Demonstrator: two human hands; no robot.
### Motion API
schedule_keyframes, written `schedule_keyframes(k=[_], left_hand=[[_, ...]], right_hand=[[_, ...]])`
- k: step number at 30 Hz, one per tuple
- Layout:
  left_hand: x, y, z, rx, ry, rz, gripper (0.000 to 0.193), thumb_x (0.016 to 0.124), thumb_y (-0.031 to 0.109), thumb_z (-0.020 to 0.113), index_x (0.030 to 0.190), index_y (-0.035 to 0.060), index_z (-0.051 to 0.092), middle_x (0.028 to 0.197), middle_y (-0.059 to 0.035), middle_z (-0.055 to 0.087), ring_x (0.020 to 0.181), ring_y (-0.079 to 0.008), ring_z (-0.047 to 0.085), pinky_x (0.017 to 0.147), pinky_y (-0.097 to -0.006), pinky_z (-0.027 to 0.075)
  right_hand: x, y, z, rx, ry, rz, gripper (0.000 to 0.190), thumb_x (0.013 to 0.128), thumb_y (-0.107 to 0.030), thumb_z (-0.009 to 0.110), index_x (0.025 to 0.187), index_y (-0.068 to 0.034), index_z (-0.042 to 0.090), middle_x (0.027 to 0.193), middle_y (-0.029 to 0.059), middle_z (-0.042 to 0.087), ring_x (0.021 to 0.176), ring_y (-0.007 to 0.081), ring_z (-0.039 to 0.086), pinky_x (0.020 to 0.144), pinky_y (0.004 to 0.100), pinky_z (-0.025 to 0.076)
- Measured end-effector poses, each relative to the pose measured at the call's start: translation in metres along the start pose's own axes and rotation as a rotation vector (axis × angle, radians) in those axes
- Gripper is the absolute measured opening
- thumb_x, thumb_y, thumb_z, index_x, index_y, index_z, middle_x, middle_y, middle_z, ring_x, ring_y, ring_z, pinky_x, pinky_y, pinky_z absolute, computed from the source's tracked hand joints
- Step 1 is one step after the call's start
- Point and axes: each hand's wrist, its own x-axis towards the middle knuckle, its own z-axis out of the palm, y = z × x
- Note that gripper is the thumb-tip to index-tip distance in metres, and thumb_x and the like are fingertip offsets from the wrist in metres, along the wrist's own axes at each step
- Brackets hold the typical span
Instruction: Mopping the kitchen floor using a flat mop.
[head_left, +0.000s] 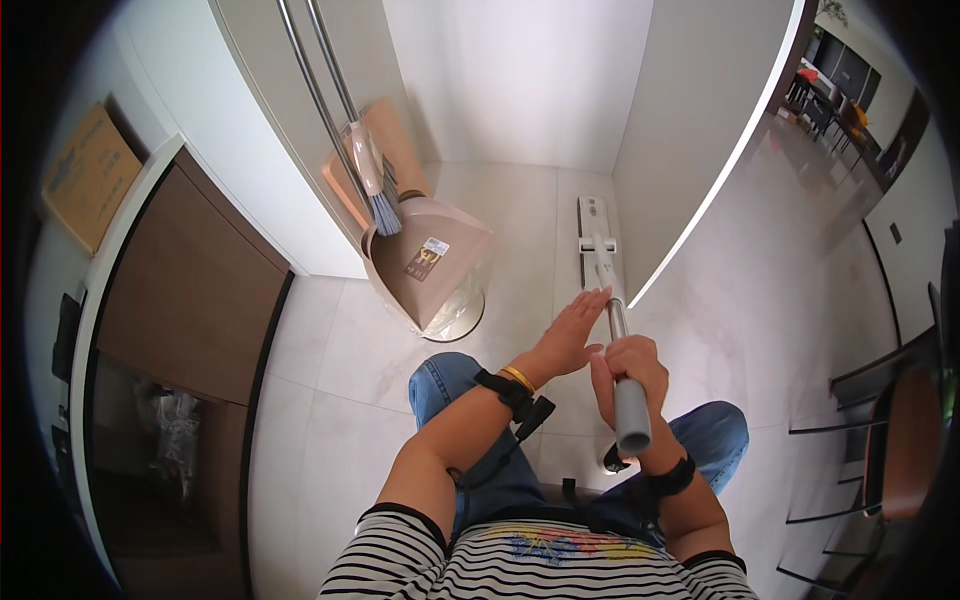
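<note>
My right hand (636, 364) is wrapped around the pole of a flat mop (617, 319), just above its grey tube end (633, 416). The pole slopes away from me to a white, narrow mop head (594, 217) lying on the tiled floor. Stretched out flat, my left hand (571, 330) has its fingertips at the lower pole, near the white joint; whether they touch it is hard to tell. A beige dustpan (390, 274) with a printed label stands to the left. Above it hangs or leans a broom (365, 154) with grey-blue bristles.
Pale panels (517, 82) enclose the alcove ahead, and the right panel's edge (705, 180) juts towards me. Behind the dustpan shows a round base with clear plastic (457, 311). A brown cabinet (180, 277) and a cardboard box (94, 180) stand left. A chair (904, 442) is at right.
</note>
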Motion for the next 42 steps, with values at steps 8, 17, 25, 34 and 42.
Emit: schedule_keyframes(k=[8, 17, 25, 34, 42], left_hand=[[0.001, 0.007, -0.002, 0.013, -0.012, 0.016, 0.085, 0.082, 0.013, 0.070, 0.153, 0.0048, 0.024, 0.152, -0.0256, 0.033, 0.142, -0.0429, 0.030, 0.116, -0.0457, 0.030], [0.000, 0.001, 0.003, 0.070, -0.067, -0.034, 0.088, 0.082, 0.014, 0.072, 0.153, 0.0055, 0.021, 0.151, -0.0247, 0.035, 0.140, -0.0426, 0.033, 0.115, -0.0467, 0.030], [-0.002, 0.000, 0.005, 0.061, -0.057, 0.007, 0.086, 0.082, 0.013, 0.072, 0.152, 0.0049, 0.023, 0.149, -0.0240, 0.037, 0.139, -0.0418, 0.034, 0.115, -0.0446, 0.031], [-0.004, 0.007, 0.007, 0.104, -0.102, 0.095, 0.086, 0.081, 0.013, 0.072, 0.152, 0.0032, 0.024, 0.147, -0.0244, 0.039, 0.138, -0.0418, 0.035, 0.114, -0.0447, 0.032], [-0.010, 0.004, 0.009, 0.103, -0.031, 0.002, 0.087, 0.079, 0.011, 0.072, 0.151, 0.0030, 0.026, 0.147, -0.0231, 0.040, 0.137, -0.0422, 0.037, 0.113, -0.0459, 0.034]], right_hand=[[0.002, 0.085, -0.009, 0.115, -0.126, 0.046, 0.024, 0.084, 0.009, 0.066, 0.073, -0.006, 0.050, 0.073, 0.0043, 0.057, 0.069, 0.0183, 0.056, 0.095, 0.0396, 0.047], [-0.034, 0.140, -0.031, 0.163, 0.046, 0.212, 0.020, 0.082, 0.009, 0.068, 0.078, -0.003, 0.052, 0.084, 0.0072, 0.061, 0.092, 0.0256, 0.063, 0.093, 0.0384, 0.048], [0.002, -0.020, -0.106, 0.389, -0.082, 0.026, 0.039, 0.081, -0.034, 0.078, 0.074, -0.008, 0.051, 0.064, 0.0049, 0.054, 0.059, 0.0225, 0.057, 0.076, 0.0444, 0.053], [-0.025, 0.022, -0.069, 0.297, -0.039, -0.083, 0.019, 0.090, -0.007, 0.065, 0.078, -0.004, 0.051, 0.070, 0.0080, 0.057, 0.067, 0.0239, 0.059, 0.065, 0.0359, 0.051], [-0.057, 0.088, -0.010, 0.137, -0.177, 0.187, 0.025, 0.078, 0.007, 0.071, 0.083, -0.007, 0.051, 0.095, 0.0090, 0.065, 0.108, 0.0286, 0.063, 0.109, 0.0474, 0.037]])
